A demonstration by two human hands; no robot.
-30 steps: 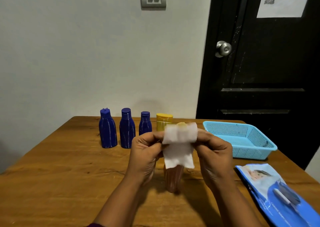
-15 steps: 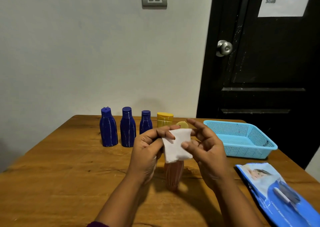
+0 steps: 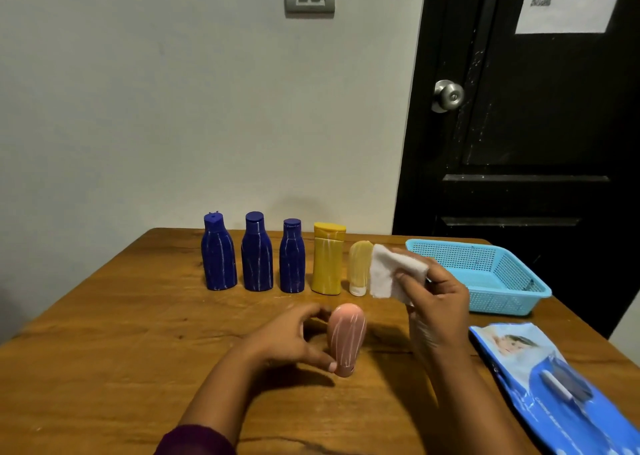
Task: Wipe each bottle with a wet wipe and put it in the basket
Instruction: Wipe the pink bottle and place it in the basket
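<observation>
Five bottles (image 3: 292, 257) line the worktop's (image 3: 104, 350) back; a sixth bottle (image 3: 346, 340) stands before them, basket (image 3: 502, 302) to their right, pack (image 3: 540, 378) seemingly before it.

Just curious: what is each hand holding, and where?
Right hand pinches the wipe by one edge. Left hand curls round the pink bottle; grip unclear.

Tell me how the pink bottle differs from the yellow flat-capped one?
The pink bottle is rounded on top and stands cap-down; the yellow bottle is flat-topped, cap up. The pink bottle stands alone up front, the left hand curled round it; the yellow bottle stands untouched in the back row. Both are upright and streaked white.
</observation>
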